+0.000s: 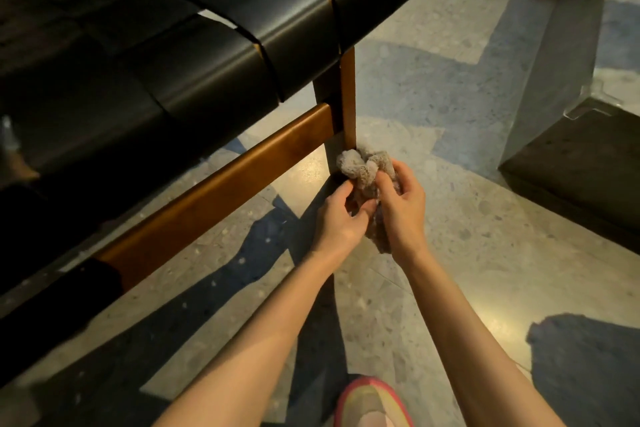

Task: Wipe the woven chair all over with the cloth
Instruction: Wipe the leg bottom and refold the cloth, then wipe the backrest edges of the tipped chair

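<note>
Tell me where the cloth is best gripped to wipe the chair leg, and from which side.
Probably the crumpled lower half of the cloth, where the left hand and right hand pinch it, leaving the puffed top free as a pad. Come at the leg from the person's right: the rail joins it on the left and would block a stroke.

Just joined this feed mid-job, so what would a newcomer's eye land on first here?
The left hand and right hand grip a bunched grey cloth at centre, right by the chair's wooden leg. Next, the broad black woven seat filling the upper left, with a brown rail beneath. A pink shoe shows at the bottom edge.
</note>
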Demonstrator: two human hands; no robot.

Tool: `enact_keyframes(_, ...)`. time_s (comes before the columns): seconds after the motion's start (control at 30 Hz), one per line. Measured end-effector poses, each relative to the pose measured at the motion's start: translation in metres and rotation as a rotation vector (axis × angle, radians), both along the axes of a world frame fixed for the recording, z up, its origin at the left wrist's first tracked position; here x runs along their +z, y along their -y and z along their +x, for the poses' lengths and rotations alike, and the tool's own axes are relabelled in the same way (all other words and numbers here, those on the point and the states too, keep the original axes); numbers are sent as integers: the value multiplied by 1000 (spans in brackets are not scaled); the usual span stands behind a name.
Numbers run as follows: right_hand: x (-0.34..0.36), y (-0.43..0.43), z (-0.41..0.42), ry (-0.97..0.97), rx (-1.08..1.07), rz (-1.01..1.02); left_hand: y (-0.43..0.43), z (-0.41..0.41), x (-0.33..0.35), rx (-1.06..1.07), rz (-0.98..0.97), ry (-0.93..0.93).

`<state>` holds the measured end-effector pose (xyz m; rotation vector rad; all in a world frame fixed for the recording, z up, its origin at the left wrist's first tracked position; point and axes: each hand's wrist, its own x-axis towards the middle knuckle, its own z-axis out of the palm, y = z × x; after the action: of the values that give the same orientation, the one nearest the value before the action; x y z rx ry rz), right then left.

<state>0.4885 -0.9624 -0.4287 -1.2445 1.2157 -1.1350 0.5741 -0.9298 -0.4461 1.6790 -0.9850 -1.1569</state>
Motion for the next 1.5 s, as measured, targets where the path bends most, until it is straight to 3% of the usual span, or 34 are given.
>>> enact_keyframes(0.23,49,-11,-4,-137,-140,87,-7,-5,44,26,102,-168)
enact_keyframes(0.4,123,-26,-24,-238,-242,160,-16,-23,116,-110,196,-248)
enact_keyframes(0.53,199,-42,-38,-289,-267,177,-29,-28,188,-187,186,-255)
enact_keyframes(0.73,375,-68,-34,-318,-186,182,-55,1,365,-245,165,-233)
enact_keyframes(0.97,578,-115,24,-397,37,172,-114,84,570,-272,101,-32)
enact_keyframes(1.13,686,-157,85,-319,296,173,-180,167,671,-285,-23,124)
enact_keyframes(1.3,743,-186,158,-416,581,27,-238,247,730,-158,-63,217)
enact_keyframes(1.5,756,-198,244,-558,798,-89,-284,326,763,8,-34,334)
